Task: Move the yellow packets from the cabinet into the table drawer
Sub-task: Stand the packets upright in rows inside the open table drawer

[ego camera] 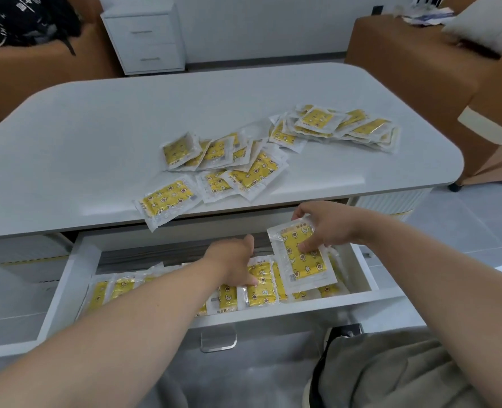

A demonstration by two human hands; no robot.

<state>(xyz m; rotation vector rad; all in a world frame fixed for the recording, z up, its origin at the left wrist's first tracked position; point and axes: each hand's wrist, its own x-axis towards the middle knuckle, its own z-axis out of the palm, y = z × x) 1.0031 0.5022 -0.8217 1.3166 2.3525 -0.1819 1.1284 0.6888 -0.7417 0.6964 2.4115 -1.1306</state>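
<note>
The white table drawer (pixel 67 278) stands pulled out below the tabletop, with several yellow packets (pixel 120 291) lined up on edge inside it. My left hand (pixel 235 260) reaches into the drawer and its fingers press on a standing packet (pixel 263 293) in the row. My right hand (pixel 323 223) pinches another yellow packet (pixel 302 260) by its upper part and holds it tilted just above the drawer's right end. Several more yellow packets (pixel 243 169) lie scattered on the white tabletop (pixel 96 142), with a second heap (pixel 343 125) toward its right.
A small white drawer cabinet (pixel 146 36) stands against the far wall. Brown sofas sit at the left and right (pixel 405 54), one with a black bag (pixel 23 19). One packet (pixel 167 201) overhangs the table's front edge. My knee (pixel 391 372) is below the drawer.
</note>
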